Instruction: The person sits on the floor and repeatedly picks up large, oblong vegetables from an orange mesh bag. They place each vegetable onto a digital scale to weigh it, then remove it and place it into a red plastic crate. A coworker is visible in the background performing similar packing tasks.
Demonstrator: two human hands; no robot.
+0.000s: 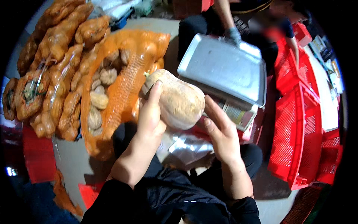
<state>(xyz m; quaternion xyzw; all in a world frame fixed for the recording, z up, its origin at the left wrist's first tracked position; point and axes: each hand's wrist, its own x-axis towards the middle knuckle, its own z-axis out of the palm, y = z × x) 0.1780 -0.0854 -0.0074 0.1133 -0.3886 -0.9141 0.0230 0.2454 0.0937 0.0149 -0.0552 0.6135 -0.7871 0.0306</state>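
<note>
A pale tan butternut squash (179,102) is held up in front of me, its stem end at the left and its bulbous end at the right. My left hand (150,115) grips the stem end, thumb across the top and the other fingers hidden beneath. Beside the bulbous end is my right hand (225,134), fingers stretched out and close to the skin; whether they touch it I cannot tell. An open orange mesh bag (143,48) just beyond my left hand shows several squashes (99,100) through its opening. A metal-topped scale (223,67) stands past my right hand.
Full orange mesh sacks (56,74) are piled at the left. Red perforated crates (292,130) line the right side. Across the scale, another person's gloved hand (234,36) rests at its far edge. Clear plastic (188,149) lies between my knees.
</note>
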